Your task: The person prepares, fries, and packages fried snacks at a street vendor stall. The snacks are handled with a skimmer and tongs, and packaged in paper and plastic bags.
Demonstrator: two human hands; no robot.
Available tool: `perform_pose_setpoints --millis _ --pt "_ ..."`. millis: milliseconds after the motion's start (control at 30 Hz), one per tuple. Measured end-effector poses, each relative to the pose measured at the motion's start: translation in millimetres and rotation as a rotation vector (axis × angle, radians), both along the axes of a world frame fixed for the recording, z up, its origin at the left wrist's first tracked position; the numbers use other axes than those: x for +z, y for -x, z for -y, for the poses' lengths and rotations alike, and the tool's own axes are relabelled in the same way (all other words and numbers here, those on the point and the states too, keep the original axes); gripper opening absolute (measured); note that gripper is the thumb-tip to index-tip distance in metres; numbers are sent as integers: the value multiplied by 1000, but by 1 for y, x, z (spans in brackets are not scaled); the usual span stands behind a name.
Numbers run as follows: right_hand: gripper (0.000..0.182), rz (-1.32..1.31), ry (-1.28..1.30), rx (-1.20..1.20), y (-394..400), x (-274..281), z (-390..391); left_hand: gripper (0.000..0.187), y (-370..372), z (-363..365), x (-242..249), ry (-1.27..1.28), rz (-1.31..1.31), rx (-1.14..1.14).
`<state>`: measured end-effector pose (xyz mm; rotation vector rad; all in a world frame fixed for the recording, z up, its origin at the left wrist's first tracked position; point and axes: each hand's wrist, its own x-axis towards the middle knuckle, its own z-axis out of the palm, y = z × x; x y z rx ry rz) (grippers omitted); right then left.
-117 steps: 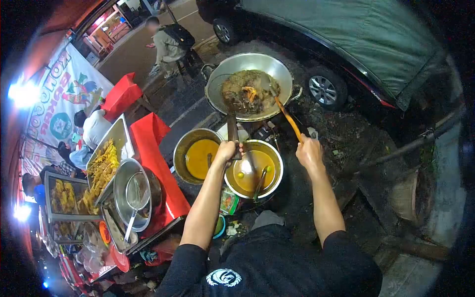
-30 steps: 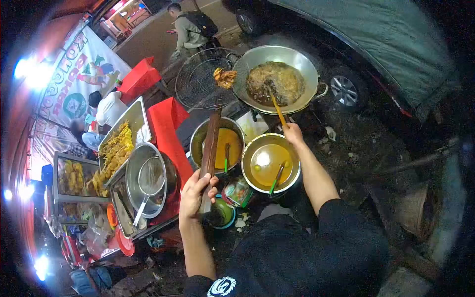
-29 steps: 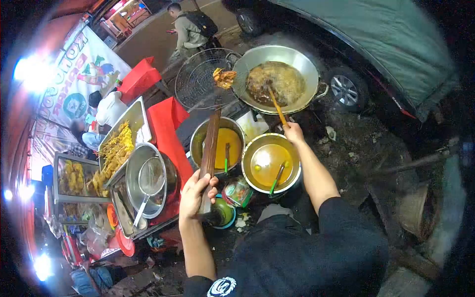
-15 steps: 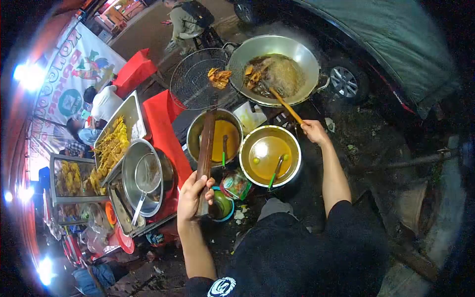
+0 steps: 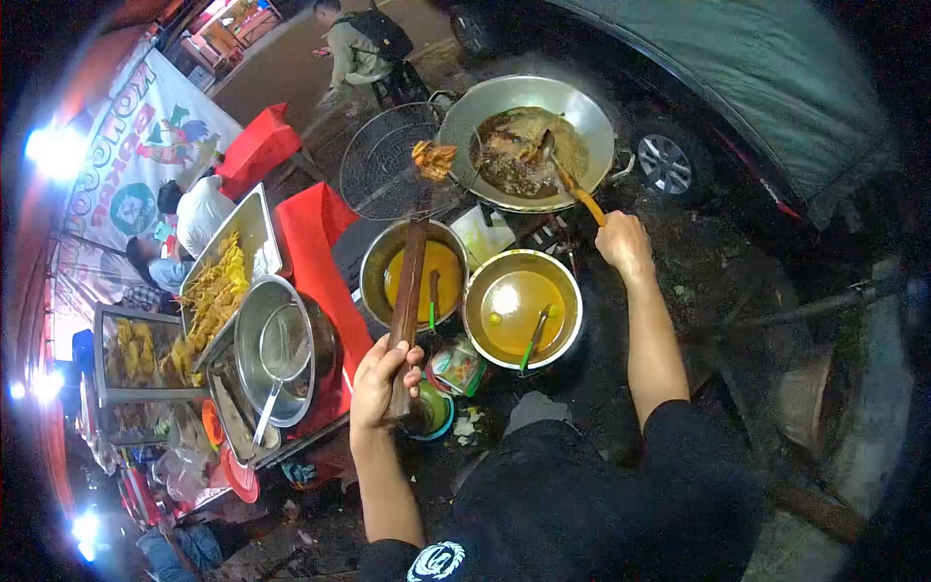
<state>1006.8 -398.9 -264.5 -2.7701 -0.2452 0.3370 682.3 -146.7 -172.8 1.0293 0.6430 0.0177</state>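
My left hand (image 5: 380, 380) is closed around the wooden handle of a wide wire skimmer (image 5: 373, 160). A browned piece of fried food (image 5: 433, 160) rests in the skimmer's mesh, beside the wok's left rim. In my right hand (image 5: 624, 244) is the wooden handle of a ladle (image 5: 580, 196). The ladle's metal head is over the dark bubbling oil (image 5: 514, 160) in the large wok (image 5: 593, 121). Nearer to me stand two pots of yellow liquid, the left pot (image 5: 367, 276) and the right pot (image 5: 579, 315), each with a green-handled utensil in it.
On the left, a tray (image 5: 272, 225) of skewered food and a metal basin (image 5: 242, 354) holding a strainer stand by a red cloth (image 5: 315, 252). A glass case (image 5: 145, 393) is farther left. Behind are a person with a backpack (image 5: 380, 31) and a parked car (image 5: 669, 160).
My right hand has shifted slightly, and the ladle's head has come up into view over the oil. The brown pieces at the wok's left side no longer show. The skimmer stays held beside the wok.
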Motion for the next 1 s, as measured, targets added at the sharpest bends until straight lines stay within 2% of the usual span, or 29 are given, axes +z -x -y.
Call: perform_pose_setpoints --millis 167,200,233,300,433,700,767,833,900,967,1000 --pt "27 8 1 34 -17 -1 14 17 0 9 6 -23 0 1" --pt "28 -120 -93 6 -11 15 21 17 2 6 2 -31 -4 -10" --pt "27 -19 -60 91 -13 7 30 17 4 7 3 -30 -8 -11" --pt "28 -108 -149 79 -13 -4 43 18 4 8 3 -19 -9 -9" --pt "29 -115 -207 39 -7 -31 36 17 2 13 2 -34 -17 6" --pt "26 -17 -59 -9 20 17 14 18 2 18 3 -46 -15 -1" --pt "27 69 -162 87 6 3 12 18 4 19 2 -38 -14 2" --pt "28 24 -332 99 -18 -16 6 19 2 17 -2 -40 2 -18" --pt "21 -439 -732 -12 -30 -12 2 19 -3 20 5 -56 -1 -14" --pt "14 -715 -1057 -154 -38 -36 -13 19 -7 21 6 -33 22 -20" --pt "10 -816 -1121 -225 -41 -46 -25 20 -7 19 2 -49 36 -26"
